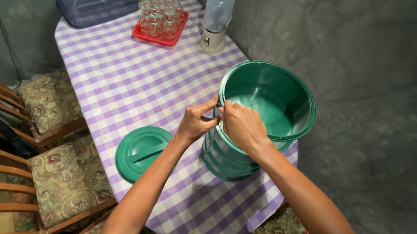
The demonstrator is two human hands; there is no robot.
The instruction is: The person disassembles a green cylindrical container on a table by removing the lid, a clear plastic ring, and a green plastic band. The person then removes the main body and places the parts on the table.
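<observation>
Both hands, left hand and right hand, pinch the near rim of the empty green bucket; its lid lies beside, and a red tray holds glasses.

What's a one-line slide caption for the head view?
Both hands, left hand and right hand, pinch the near rim of an open green bucket, its green lid beside it on checked tablecloth.

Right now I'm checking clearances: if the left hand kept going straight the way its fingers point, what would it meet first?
The left hand points up and right at the green bucket; its near rim, where the right hand also pinches, comes first. Depth is unclear.
</observation>
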